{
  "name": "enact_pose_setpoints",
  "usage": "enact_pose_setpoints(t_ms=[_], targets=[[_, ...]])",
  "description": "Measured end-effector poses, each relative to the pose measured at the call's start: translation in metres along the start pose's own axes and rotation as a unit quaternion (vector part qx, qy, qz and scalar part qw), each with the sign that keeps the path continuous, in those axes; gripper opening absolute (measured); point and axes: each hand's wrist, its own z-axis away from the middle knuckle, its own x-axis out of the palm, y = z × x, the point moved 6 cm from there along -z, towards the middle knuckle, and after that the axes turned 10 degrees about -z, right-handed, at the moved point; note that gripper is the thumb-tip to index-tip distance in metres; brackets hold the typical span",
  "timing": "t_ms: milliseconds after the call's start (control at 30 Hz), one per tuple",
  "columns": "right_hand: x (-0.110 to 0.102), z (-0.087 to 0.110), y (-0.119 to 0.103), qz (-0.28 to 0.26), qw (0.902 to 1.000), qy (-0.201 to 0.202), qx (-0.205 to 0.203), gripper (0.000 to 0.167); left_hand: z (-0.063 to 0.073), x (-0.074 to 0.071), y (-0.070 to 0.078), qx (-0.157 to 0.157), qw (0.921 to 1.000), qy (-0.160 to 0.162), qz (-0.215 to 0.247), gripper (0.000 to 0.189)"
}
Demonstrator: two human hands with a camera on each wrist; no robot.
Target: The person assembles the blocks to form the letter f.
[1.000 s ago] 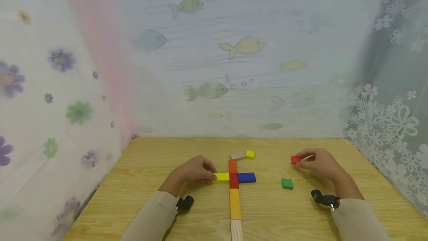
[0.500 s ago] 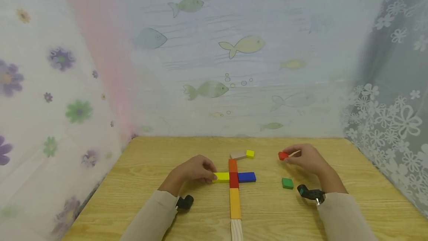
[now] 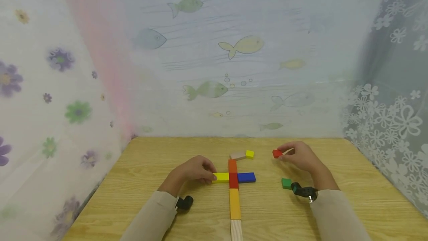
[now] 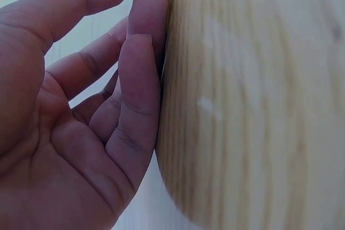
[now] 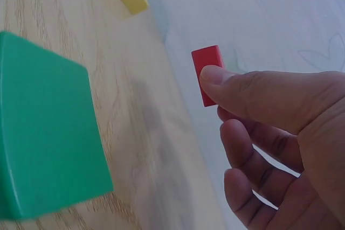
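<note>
Between thumb and fingers my right hand (image 3: 299, 155) pinches a small red block (image 5: 207, 74), held above the table at the back right. My left hand (image 3: 195, 168) grips the outer end of a long yellow block (image 3: 222, 177), which lies flat with its other end against a dark red block (image 3: 233, 180). A blue block (image 3: 246, 177) extends from the red one's right side. An orange block (image 3: 232, 166) lies behind it, and an amber block (image 3: 235, 203) and a pale wood block (image 3: 236, 230) run in line toward me.
A green block (image 3: 286, 183) lies on the wooden table (image 3: 160, 148) beside the right wrist's black camera (image 3: 302, 190), which partly covers it. Behind the orange block are a beige block (image 3: 238, 155) and a small yellow block (image 3: 250, 154). A fish-patterned curtain (image 3: 200, 114) borders the back.
My right hand has carried the red block leftward and slightly back, slowing in the last half second. The left hand and the blocks on the table have stayed put.
</note>
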Motion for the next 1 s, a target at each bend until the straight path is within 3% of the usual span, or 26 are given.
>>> enact_pose_setpoints(t_ms=[600, 1000], targets=[[0.012, -0.008, -0.015, -0.026, 0.9996, -0.001, -0.008, 0.035, 0.000, 0.001, -0.001, 0.000, 1.0000, 0.001, 0.007, 0.016], [0.035, -0.016, -0.007, -0.016, 0.9990, -0.011, 0.039, 0.035, -0.001, 0.001, 0.000, -0.006, 1.0000, -0.003, 0.001, 0.016]])
